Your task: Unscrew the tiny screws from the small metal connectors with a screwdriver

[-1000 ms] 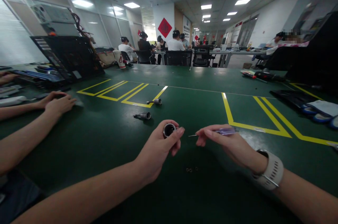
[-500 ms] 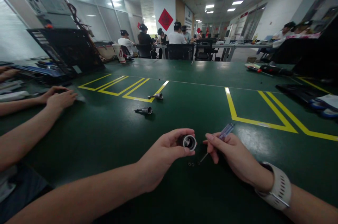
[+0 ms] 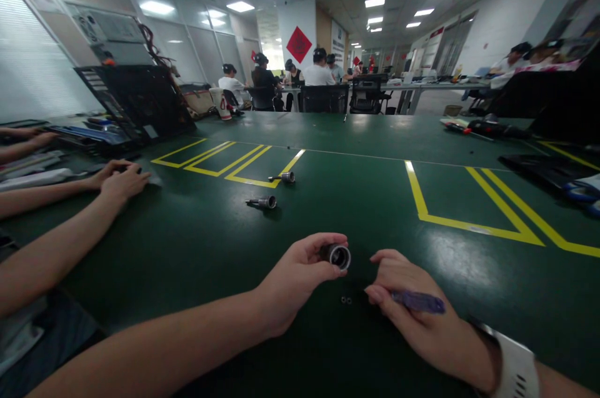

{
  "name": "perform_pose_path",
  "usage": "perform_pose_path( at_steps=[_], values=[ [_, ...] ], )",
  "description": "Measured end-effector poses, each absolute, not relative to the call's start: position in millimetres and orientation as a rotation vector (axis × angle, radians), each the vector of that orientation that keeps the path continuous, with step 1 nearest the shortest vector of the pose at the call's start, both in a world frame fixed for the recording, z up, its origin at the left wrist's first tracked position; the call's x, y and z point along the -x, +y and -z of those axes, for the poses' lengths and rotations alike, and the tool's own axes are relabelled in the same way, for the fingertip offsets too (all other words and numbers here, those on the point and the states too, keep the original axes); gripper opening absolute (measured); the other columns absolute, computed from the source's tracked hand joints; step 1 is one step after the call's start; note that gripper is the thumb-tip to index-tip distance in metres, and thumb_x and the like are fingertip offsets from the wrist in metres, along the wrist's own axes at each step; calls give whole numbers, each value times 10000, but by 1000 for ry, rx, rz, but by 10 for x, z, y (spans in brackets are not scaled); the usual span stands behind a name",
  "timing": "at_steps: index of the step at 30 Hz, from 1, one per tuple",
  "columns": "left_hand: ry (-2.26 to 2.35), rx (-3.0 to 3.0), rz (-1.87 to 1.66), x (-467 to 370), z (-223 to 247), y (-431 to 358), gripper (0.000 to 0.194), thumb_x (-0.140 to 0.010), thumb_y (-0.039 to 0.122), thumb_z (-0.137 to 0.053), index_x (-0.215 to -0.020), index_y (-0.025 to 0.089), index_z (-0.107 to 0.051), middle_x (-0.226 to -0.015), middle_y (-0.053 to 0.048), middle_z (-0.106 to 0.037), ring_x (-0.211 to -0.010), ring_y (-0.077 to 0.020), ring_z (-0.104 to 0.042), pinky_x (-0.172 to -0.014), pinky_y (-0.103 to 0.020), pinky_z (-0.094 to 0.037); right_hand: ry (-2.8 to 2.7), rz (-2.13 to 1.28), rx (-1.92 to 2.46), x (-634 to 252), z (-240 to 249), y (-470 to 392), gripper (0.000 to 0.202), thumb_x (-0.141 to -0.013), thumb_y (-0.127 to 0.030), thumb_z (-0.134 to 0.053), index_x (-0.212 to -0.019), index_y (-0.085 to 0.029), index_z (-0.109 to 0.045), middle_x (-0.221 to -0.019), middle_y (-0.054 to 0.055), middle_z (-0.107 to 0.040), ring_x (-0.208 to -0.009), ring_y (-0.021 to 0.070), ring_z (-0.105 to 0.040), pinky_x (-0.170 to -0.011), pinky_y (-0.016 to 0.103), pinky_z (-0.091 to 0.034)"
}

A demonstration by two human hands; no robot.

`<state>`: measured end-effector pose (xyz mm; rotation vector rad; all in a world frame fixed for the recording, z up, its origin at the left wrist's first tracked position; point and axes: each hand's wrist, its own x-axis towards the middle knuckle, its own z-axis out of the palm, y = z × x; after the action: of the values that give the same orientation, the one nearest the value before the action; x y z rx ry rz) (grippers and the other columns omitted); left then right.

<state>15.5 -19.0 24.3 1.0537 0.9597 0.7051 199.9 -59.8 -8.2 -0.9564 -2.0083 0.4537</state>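
Observation:
My left hand [image 3: 300, 276] is closed around a dark metal cylinder [image 3: 338, 257], its open round end facing me. To the right of it, my right hand [image 3: 412, 313] has its fingers curled, with a screwdriver's translucent purple handle [image 3: 419, 302] lying across the palm. The screwdriver's shaft is hidden, and whether the fingertips pinch anything small cannot be made out. Two small nut-like rings [image 3: 345, 300] lie on the green table [image 3: 225, 323] between my hands. Farther off rest two metal socket-shaped parts with thin shanks, a nearer one [image 3: 268, 202] and a farther one [image 3: 287, 177].
Yellow tape outlines [image 3: 482, 230] mark the table. At the left, another person's hands [image 3: 124, 180] rest on the tabletop near a dark equipment case [image 3: 140, 104]. A paper cup [image 3: 223, 104] stands at the far edge. Tools [image 3: 487, 127] and a black tray [image 3: 539, 170] lie at right.
My right hand has turned and come lower, so the screwdriver now points sideways in the palm. The ring that lay by its tip is no longer visible. My left hand keeps the cylinder.

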Motion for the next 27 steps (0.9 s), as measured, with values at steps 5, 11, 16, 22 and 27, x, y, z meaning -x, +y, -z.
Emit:
perform_pose_path(
  at_steps=[5, 11, 16, 22, 27],
  values=[
    [972, -1122, -720, -149, -199, -178, 381, -676, 88, -609, -1047, 170, -585, -1058, -63, -628, -1037, -209, -560, -937, -386, -409, -1992, -122, 786, -1977, 52, -699, 173, -851, -100, -437, -756, -190, -550, -612, -13, -562, -584, 124, -536, -842, 377, -452],
    [942, -1239, -708, -166, -185, -203, 285, -679, 73, -585, -950, 156, -565, -1015, -55, -618, -966, -193, -579, -885, -356, -426, -2065, 83, 682, -1900, 46, -726, 122, -842, -105, -481, -896, -164, -573, -700, 19, -659, -662, 141, -594, -839, 350, -467],
    [899, -1317, -713, -179, -135, -218, 264, -683, 63, -564, -925, 163, -525, -1000, -44, -605, -915, -169, -581, -820, -321, -448, -2086, 96, 741, -1857, 69, -702, 119, -852, -105, -483, -812, -170, -574, -686, 6, -653, -639, 127, -590, -823, 340, -469],
    [922, -1416, -709, -186, -106, -221, 197, -718, 119, -550, -911, 152, -531, -832, -30, -603, -774, -147, -577, -716, -296, -466, -2116, 138, 760, -1828, 69, -717, 130, -857, -103, -479, -801, -170, -576, -658, 1, -644, -624, 128, -574, -790, 343, -472],
    [978, -1468, -729, -209, -93, -243, 183, -726, 149, -535, -902, 142, -584, -814, -39, -614, -730, -151, -580, -678, -299, -474, -2143, 114, 764, -1826, 72, -723, 130, -860, -111, -481, -791, -169, -573, -656, 1, -638, -619, 128, -566, -775, 347, -471]
  ],
)
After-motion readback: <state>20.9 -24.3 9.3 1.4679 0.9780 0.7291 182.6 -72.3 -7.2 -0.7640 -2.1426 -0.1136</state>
